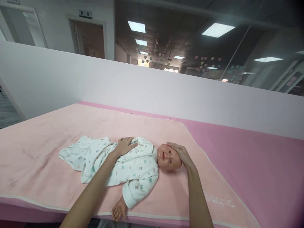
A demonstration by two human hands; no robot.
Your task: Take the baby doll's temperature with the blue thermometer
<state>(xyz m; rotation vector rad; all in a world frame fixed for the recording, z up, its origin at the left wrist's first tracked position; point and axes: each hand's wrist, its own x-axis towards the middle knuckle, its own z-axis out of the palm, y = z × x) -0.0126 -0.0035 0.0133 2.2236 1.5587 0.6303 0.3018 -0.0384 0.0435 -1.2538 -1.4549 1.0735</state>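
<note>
Two bare forearms come in from the bottom, the left forearm (89, 191) slanting inward and the right forearm (198, 193) rising more steeply. The doll (140, 164) lies on its back on a peach blanket (59, 123), which covers much of the pink desk (251, 152) beside a low white wall (166, 85). The left hand (125, 146) rests flat on the doll's printed clothes (95, 155), its grip released, with no cloth visibly bunched. The right hand (180, 152) lies over the forehead and top of the doll's head (164, 163), grip likewise loose, fingers unclenched.

Uneven pressure from the right hand could roll the head or twist the neck. If the left hand dragged sideways, the clothes would probably ruck up. The doll's hand (120, 209) reaches the blanket's near edge, so a passing forearm or sleeve could catch it and swing the body round. A tug on the creased blanket might shift the doll towards that edge.
</note>
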